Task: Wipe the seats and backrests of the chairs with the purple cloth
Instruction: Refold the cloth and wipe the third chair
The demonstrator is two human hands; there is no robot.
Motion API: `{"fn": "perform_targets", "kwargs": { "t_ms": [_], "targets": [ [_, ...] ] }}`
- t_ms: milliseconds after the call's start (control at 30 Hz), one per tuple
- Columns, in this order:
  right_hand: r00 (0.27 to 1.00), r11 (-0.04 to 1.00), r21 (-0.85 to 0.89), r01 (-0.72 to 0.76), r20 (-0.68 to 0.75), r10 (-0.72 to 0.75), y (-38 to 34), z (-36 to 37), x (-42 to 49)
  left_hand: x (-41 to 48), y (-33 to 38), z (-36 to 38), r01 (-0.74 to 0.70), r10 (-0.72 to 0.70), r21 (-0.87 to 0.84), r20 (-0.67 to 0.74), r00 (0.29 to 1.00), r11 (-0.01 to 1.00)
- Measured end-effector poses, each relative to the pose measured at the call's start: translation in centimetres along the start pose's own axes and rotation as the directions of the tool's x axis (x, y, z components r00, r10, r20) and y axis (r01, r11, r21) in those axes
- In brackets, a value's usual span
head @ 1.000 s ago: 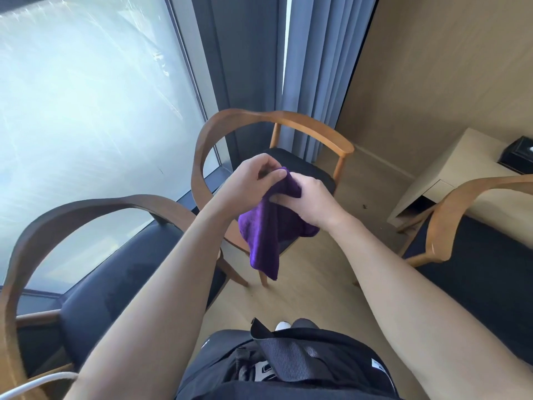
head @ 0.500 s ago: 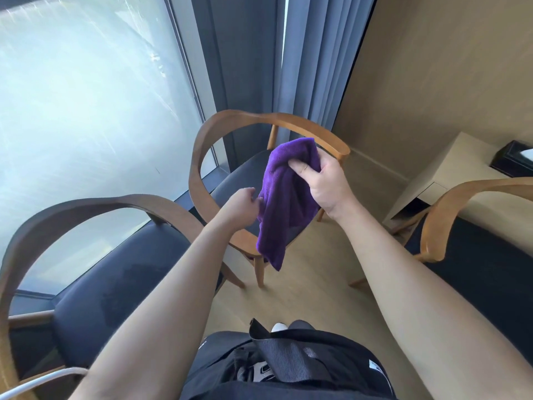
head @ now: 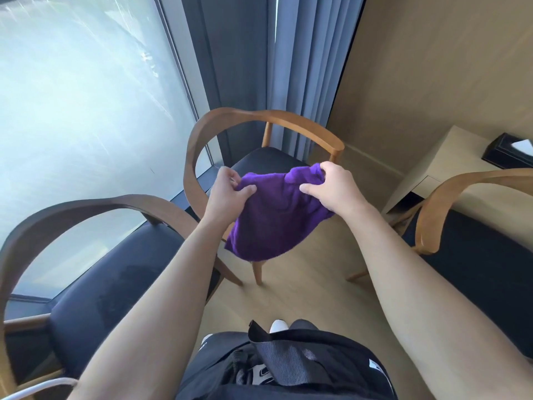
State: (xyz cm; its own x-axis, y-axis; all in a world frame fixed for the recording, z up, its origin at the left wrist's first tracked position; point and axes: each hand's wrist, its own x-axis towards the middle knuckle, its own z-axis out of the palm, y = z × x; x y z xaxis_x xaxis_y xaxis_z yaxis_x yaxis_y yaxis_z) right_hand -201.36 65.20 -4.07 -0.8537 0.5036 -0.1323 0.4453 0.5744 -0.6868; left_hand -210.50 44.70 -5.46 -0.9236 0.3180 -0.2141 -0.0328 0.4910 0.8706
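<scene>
The purple cloth [head: 271, 215] hangs spread between both hands in mid-air, in front of the middle chair. My left hand [head: 227, 194] pinches its left top edge and my right hand [head: 331, 189] grips its right top edge. The middle chair [head: 259, 119] has a curved wooden backrest and a dark seat, partly hidden behind the cloth. A second chair [head: 95, 209] with a dark seat stands at the near left. A third chair [head: 461, 186] shows at the right, cut off by the frame edge.
A large window [head: 80, 105] fills the left, with blue-grey curtains [head: 300, 59] beside it. A pale cabinet [head: 438, 168] with a black tissue box [head: 507, 151] stands at the right. Light wood floor [head: 305, 290] lies between the chairs.
The cloth was bunched between both hands, then lifted by my right hand. Now my hands have moved apart and hold it spread open by its top edge.
</scene>
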Motion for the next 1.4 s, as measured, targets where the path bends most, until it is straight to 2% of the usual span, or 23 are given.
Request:
{"fn": "perform_targets", "kwargs": {
  "t_ms": [100, 200, 333, 400, 533, 700, 800, 900, 1033, 1133, 1267, 1400],
  "targets": [
    [0.998, 0.994, -0.096, -0.06, -0.01, 0.059, 0.2, 0.0, 0.0, 0.1, -0.1, -0.5, -0.011, 0.006, -0.078, -0.066, 0.998, 0.997],
    [0.996, 0.984, -0.158, -0.089, -0.035, 0.084, 0.1, -0.1, 0.0, 0.4, -0.1, -0.8, -0.013, 0.006, -0.08, -0.096, 0.995, 0.997],
    [0.986, 0.986, -0.163, -0.043, 0.155, 0.069, 0.2, -0.2, 0.1, 0.7, 0.3, -1.0, -0.018, 0.008, -0.087, -0.123, 0.992, 0.996],
    [0.981, 0.977, -0.213, -0.013, 0.187, 0.054, 0.6, -0.1, 0.2, 0.9, 0.4, -1.4, -0.032, 0.024, -0.053, -0.138, 0.99, 0.998],
    [0.998, 0.99, -0.129, -0.065, -0.029, 0.062, 1.2, -0.1, 0.7, 1.6, 0.2, -3.0, -0.054, 0.066, 0.079, -0.162, 0.985, 0.995],
    [0.973, 0.996, -0.045, -0.072, -0.223, 0.06, 1.7, -1.4, 1.5, 2.7, 0.2, -5.1, -0.055, 0.081, 0.293, -0.074, 0.994, 0.955],
    [0.947, 0.997, 0.015, -0.074, -0.312, 0.075, 1.7, -1.9, 1.9, 3.0, 0.2, -5.9, -0.041, 0.063, 0.305, -0.063, 0.996, 0.952],
    [0.96, 0.998, 0.057, -0.031, -0.276, 0.045, 1.3, -1.8, 2.1, 2.9, 0.4, -5.8, -0.063, 0.08, 0.302, -0.045, 0.996, 0.951],
    [0.973, 0.991, 0.081, 0.106, -0.213, -0.087, 0.2, -0.5, 2.0, 2.3, 1.5, -4.2, -0.16, 0.174, 0.31, -0.016, 0.985, 0.937],
    [0.978, 0.979, 0.078, 0.188, -0.105, -0.179, -0.8, 0.7, 1.6, 1.7, 2.7, -2.8, -0.279, 0.28, 0.2, 0.021, 0.96, 0.939],
    [0.971, 0.969, 0.105, 0.224, 0.063, -0.232, -2.0, 2.1, 1.3, 1.2, 4.3, -1.3, -0.422, 0.412, 0.085, 0.113, 0.904, 0.902],
    [0.963, 0.953, 0.143, 0.267, -0.013, -0.268, -2.6, 2.6, 1.3, 1.3, 4.6, -0.8, -0.448, 0.438, 0.083, 0.113, 0.892, 0.89]
  ]
}}
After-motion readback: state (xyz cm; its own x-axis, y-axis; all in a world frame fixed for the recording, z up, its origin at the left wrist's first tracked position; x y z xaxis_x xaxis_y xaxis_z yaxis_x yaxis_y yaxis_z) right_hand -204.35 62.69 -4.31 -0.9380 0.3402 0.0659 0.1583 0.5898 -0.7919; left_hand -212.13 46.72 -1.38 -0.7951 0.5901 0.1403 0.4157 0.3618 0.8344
